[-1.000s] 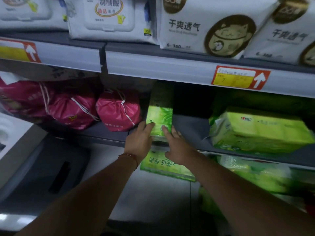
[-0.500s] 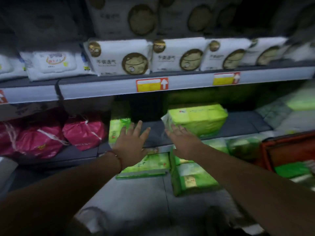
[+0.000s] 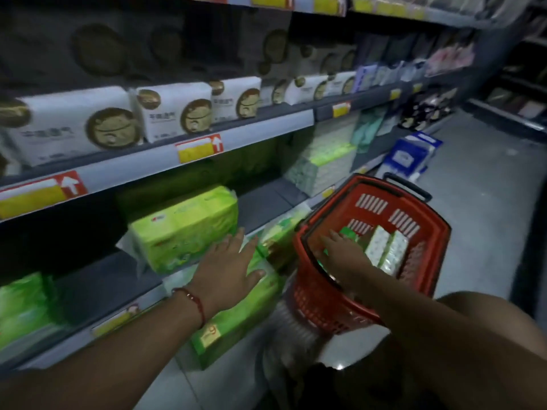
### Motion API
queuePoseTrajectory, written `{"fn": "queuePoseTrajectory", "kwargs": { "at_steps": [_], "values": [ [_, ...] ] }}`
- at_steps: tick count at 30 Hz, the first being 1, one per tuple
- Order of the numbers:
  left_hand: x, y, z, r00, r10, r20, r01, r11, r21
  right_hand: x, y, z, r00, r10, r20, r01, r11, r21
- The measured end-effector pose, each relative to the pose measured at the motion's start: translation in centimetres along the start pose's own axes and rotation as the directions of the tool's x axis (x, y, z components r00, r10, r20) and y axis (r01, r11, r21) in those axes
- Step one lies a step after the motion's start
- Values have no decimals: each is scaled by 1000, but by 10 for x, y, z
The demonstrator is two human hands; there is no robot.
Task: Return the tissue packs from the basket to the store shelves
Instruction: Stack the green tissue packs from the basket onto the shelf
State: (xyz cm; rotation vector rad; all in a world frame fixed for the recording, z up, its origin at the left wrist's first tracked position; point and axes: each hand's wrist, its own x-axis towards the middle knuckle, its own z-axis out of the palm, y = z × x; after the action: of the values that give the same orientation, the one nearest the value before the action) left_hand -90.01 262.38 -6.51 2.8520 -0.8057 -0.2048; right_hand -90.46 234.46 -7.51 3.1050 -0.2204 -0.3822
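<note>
My right hand (image 3: 344, 252) reaches into the red basket (image 3: 420, 255), fingers spread over the tissue packs (image 3: 386, 251), gripping nothing yet. At least 2 packs remain there (more may hide). My left hand (image 3: 229, 266) hovers open by the shelf (image 3: 266, 202).

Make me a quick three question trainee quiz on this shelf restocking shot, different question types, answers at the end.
1. True or false: the right hand is reaching into the red basket.
2. What colour is the large pack on the shelf beside the left hand? A) green B) blue C) pink
3. Fill in: the left wrist wears a red ____.

Key: 1 true; 2 A; 3 bracelet.
</note>
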Motion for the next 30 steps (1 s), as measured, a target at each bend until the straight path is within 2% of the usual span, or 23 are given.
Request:
{"fn": "queuePoseTrajectory", "kwargs": {
  "at_steps": [3,7,9,12,14,17,19,22,25,27,30],
  "values": [
    [29,22,11,994,96,55,-97,995,18,3,32,18,981,193,30,-195,980,52],
    [65,54,14,977,199,76,-201,979,27,7,59,52,890,423,170,-445,886,131],
    [80,66,16,970,230,77,-231,973,5,12,61,63,838,474,269,-525,835,165],
    [100,75,21,965,251,80,-248,968,-38,28,61,79,797,471,379,-572,790,221],
    [109,74,26,964,249,94,-244,968,-58,41,61,92,728,561,393,-676,681,281],
    [115,68,32,964,239,116,-235,971,-49,58,67,111,654,647,392,-756,569,323],
    [117,63,34,966,230,115,-227,973,-39,60,67,111,558,720,413,-827,439,351],
    [118,58,37,969,218,120,-214,976,-46,61,65,110,517,754,405,-851,404,335],
    [116,57,36,968,217,123,-212,976,-57,59,72,111,561,733,384,-823,443,356],
    [111,56,34,968,219,120,-214,975,-54,58,72,111,576,722,384,-786,361,501],
    [102,51,30,970,215,114,-213,976,-35,47,68,100,546,761,351,-719,211,662]
  ]
}}
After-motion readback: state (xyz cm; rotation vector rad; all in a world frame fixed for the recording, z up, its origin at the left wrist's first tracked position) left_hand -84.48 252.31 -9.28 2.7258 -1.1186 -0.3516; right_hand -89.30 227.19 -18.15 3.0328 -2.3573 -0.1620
